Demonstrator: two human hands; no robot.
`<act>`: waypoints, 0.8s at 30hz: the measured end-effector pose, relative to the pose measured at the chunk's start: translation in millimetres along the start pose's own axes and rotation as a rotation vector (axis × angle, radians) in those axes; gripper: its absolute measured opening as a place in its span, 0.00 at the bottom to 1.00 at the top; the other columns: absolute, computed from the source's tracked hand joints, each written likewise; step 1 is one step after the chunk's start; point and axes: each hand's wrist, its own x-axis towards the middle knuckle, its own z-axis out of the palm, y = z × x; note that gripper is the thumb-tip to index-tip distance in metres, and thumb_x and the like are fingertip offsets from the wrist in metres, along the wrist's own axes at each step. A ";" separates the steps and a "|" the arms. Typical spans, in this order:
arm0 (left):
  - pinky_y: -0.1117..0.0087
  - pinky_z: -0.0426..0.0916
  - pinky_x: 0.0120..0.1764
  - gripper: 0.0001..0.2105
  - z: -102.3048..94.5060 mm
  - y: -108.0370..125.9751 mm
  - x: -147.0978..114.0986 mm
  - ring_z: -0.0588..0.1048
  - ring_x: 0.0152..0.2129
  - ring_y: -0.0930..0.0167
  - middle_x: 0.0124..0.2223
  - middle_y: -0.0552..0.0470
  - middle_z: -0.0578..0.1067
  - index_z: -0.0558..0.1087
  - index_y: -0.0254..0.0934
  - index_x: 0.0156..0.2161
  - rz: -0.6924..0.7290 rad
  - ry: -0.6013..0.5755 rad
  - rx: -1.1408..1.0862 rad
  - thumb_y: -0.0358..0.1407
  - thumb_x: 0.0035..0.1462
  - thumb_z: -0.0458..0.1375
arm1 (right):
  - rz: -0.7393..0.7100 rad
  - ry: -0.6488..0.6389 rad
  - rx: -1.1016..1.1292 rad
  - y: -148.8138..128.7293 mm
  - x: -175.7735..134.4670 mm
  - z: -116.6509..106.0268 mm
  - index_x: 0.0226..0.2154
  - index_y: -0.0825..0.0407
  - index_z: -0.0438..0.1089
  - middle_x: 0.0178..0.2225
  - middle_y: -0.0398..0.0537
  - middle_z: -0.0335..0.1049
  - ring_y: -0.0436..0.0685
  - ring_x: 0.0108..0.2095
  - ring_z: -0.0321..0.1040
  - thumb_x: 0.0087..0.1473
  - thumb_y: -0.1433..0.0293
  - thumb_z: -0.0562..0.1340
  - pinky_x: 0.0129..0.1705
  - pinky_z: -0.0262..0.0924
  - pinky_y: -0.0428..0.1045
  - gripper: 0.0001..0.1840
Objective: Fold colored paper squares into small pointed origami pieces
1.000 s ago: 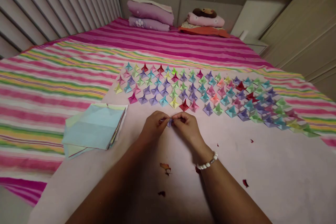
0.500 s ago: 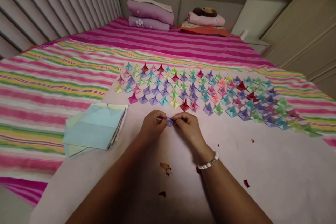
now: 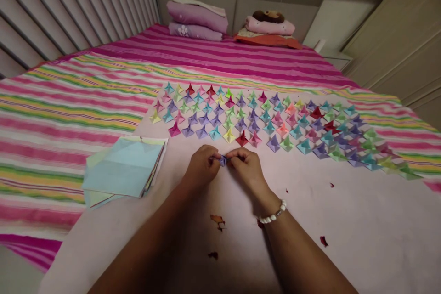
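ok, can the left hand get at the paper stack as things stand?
Probably yes: the paper stack lies beyond the left hand, on its outer side, nothing visible between them. That hand seems to be holding the purple folded paper, so would likely let go first.

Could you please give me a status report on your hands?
Left hand, right hand: both pinching purple paper. Paper folded, partly hidden. Scraps nearby, not in the way.
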 end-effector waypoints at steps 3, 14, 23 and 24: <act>0.73 0.70 0.30 0.12 1.1 0.6 -0.8 0.74 0.31 0.72 0.37 0.49 0.75 0.74 0.36 0.30 0.003 -0.016 0.000 0.21 0.42 0.52 | -0.007 0.004 -0.010 0.4 0.2 -0.1 0.22 0.52 0.74 0.24 0.46 0.73 0.55 0.28 0.69 0.38 0.73 0.56 0.31 0.62 0.49 0.10; 0.68 0.72 0.40 0.16 1.8 -0.1 -1.5 0.75 0.35 0.70 0.39 0.49 0.75 0.77 0.37 0.32 0.016 -0.047 0.045 0.20 0.44 0.50 | -0.035 0.003 -0.038 0.0 0.2 -0.7 0.22 0.52 0.74 0.23 0.45 0.73 0.56 0.29 0.69 0.38 0.74 0.56 0.32 0.62 0.49 0.10; 0.65 0.70 0.44 0.08 4.8 6.9 -3.9 0.74 0.38 0.67 0.39 0.47 0.73 0.76 0.36 0.31 0.063 -0.063 0.126 0.25 0.46 0.57 | -0.035 0.008 -0.027 0.1 -0.6 1.3 0.21 0.52 0.73 0.24 0.46 0.72 0.55 0.27 0.67 0.37 0.73 0.56 0.31 0.61 0.49 0.10; 0.65 0.70 0.43 0.06 5.2 7.2 -4.0 0.74 0.38 0.66 0.38 0.47 0.73 0.76 0.36 0.31 0.058 -0.055 0.141 0.27 0.47 0.57 | -0.038 0.006 -0.031 0.5 -0.6 1.4 0.21 0.52 0.73 0.24 0.46 0.72 0.55 0.27 0.67 0.38 0.72 0.56 0.31 0.61 0.49 0.10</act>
